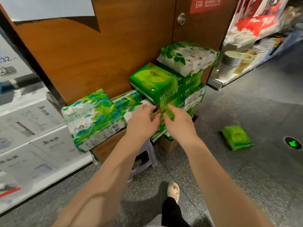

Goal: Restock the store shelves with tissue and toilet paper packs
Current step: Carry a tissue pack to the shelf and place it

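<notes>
Your stock is heaped on the floor against the foot of the wooden door (101, 51), probably so it sits out of the aisle while you work from it. A large leaf-printed pack (91, 118) lies tilted across the rim of a cardboard box (106, 148), a bright green tissue pack (154, 82) rests on the pile behind it, and another leaf-printed pack (188, 58) tops the stack at the back right corner. One small green pack (236, 138) lies alone on the floor (246, 169), well apart to the right.

Your left hand (142, 122) and right hand (178, 123) reach side by side into the middle of the heap. The right hand's fingers look curled onto a thin green pack (167, 110), as if drawing it out of the pile; the left hand's fingers lie relaxed and spread just beside it, likely to steady it.

Much is hard to read. Your hands cover what lies beneath them, so you cannot tell how firm the hold is. A stool (147, 154) under your forearm is mostly hidden, and the shelves at left (41, 136) and right (237, 69) are cut off and blurred.
</notes>
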